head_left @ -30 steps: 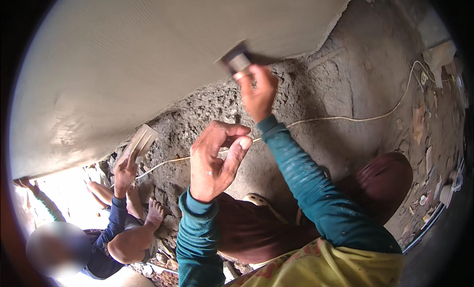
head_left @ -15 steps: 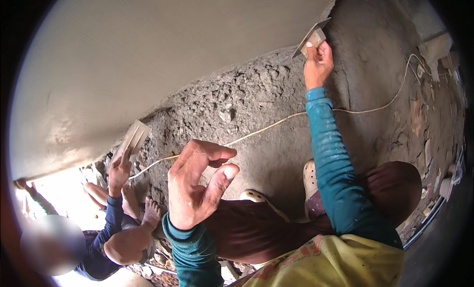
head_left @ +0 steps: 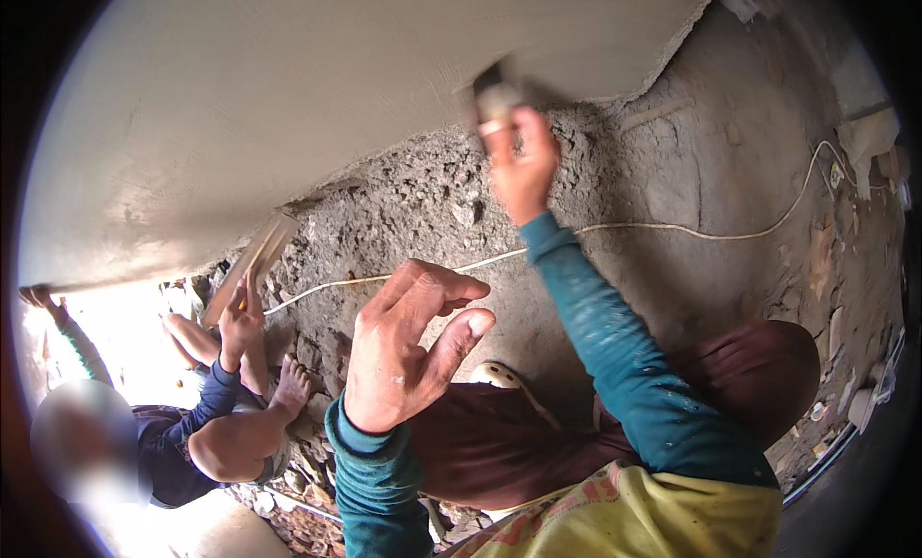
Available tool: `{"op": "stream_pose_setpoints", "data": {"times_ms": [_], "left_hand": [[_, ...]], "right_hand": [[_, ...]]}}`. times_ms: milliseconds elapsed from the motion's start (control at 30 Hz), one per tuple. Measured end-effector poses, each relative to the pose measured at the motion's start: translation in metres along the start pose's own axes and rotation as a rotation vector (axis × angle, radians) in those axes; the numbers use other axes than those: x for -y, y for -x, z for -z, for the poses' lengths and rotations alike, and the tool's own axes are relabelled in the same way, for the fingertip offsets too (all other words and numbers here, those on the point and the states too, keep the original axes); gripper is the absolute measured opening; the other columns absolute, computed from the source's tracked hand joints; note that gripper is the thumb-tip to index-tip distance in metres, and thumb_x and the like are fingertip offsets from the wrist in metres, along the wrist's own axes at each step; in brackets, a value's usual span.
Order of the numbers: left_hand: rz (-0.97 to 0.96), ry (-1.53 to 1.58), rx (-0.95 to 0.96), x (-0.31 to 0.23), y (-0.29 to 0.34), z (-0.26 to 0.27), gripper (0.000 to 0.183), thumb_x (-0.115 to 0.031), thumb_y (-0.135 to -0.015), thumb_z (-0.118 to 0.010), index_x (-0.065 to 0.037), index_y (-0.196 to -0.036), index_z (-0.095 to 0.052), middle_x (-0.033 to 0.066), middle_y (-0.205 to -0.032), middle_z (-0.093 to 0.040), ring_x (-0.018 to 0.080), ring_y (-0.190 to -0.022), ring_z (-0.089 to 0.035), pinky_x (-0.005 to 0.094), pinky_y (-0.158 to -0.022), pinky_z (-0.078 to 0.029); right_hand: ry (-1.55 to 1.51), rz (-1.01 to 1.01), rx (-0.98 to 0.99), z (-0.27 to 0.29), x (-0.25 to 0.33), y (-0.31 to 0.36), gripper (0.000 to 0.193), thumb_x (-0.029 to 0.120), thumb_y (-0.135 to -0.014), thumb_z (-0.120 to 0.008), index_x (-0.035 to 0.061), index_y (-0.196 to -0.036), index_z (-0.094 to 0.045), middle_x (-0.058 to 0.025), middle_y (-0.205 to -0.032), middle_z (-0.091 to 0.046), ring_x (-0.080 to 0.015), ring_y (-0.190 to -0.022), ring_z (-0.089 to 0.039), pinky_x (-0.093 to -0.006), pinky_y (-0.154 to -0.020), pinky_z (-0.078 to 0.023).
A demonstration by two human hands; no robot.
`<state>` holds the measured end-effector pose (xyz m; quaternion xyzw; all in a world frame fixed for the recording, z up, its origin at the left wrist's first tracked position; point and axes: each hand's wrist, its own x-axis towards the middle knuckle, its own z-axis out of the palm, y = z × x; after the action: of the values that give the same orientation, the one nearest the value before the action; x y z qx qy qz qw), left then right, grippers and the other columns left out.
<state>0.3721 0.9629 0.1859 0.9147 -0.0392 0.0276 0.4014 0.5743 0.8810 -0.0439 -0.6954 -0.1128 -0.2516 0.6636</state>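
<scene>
In the head view, reddish lettering [head_left: 567, 510], creased by folds, runs across the yellow shirt [head_left: 672, 510]. The right arm reaches forward, the right hand [head_left: 525, 169] wrapped round the pale handle of a motion-blurred trowel [head_left: 498, 99] at the edge of the smooth grey plaster [head_left: 288, 107], just above a rough, pitted strip [head_left: 423, 188]; the left hand [head_left: 399, 351] is raised near a pale cable [head_left: 672, 230], its fingers half curled and thumb apart from them
</scene>
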Motion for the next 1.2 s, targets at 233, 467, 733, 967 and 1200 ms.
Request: {"op": "stream_pose_setpoints", "data": {"times_ms": [233,467,733,967,1200], "left_hand": [[-0.042,0.123,-0.004,0.0,0.001,0.006,0.022,-0.016,-0.093,-0.081,0.001,-0.106,-0.075,0.0147,-0.101,-0.073,0.0303,-0.09,-0.072,0.0383,-0.082,-0.058],[-0.037,0.179,-0.01,0.013,0.0,0.0,0.022,-0.017,-0.094,-0.081,0.0,-0.106,-0.074,0.0159,-0.101,-0.072,0.0335,-0.091,-0.072,0.0411,-0.081,-0.058],[-0.002,0.16,-0.056,0.018,0.011,0.006,0.029,-0.025,-0.093,-0.082,0.0,-0.105,-0.076,0.0139,-0.1,-0.071,0.0265,-0.089,-0.071,0.0376,-0.079,-0.057],[-0.082,0.216,-0.037,0.021,0.013,0.01,0.025,-0.02,-0.091,-0.083,-0.001,-0.106,-0.076,0.0132,-0.097,-0.07,0.0291,-0.089,-0.07,0.0387,-0.078,-0.056],[-0.039,0.22,-0.051,0.02,0.022,0.012,0.023,-0.019,-0.092,-0.082,-0.002,-0.106,-0.076,0.014,-0.099,-0.07,0.0313,-0.089,-0.071,0.0399,-0.079,-0.056]], "right_hand": [[0.222,-0.099,-0.24,0.098,-0.041,-0.101,0.046,0.034,-0.097,-0.077,-0.0036,-0.122,-0.067,-0.0176,-0.115,-0.072,-0.029,-0.101,-0.07,-0.0437,-0.085,-0.057],[0.176,0.132,0.016,-0.056,0.023,0.006,0.024,0.031,-0.097,-0.077,0.0096,-0.102,-0.067,-0.0056,-0.097,-0.062,-0.0237,-0.09,-0.061,-0.0445,-0.076,-0.048],[0.079,0.028,0.167,-0.044,0.037,0.032,0.027,0.031,-0.101,-0.073,0.0048,-0.109,-0.069,-0.0126,-0.108,-0.069,-0.0245,-0.102,-0.067,-0.0433,-0.085,-0.051],[0.17,0.036,-0.227,0.074,-0.035,-0.081,0.047,0.037,-0.1,-0.074,-0.0018,-0.125,-0.064,-0.0119,-0.108,-0.068,-0.0255,-0.105,-0.065,-0.0421,-0.085,-0.053],[0.18,0.131,0.015,-0.073,0.046,0.016,0.026,0.029,-0.099,-0.074,0.0071,-0.111,-0.065,-0.0076,-0.101,-0.061,-0.0251,-0.1,-0.06,-0.0462,-0.084,-0.048]]}}
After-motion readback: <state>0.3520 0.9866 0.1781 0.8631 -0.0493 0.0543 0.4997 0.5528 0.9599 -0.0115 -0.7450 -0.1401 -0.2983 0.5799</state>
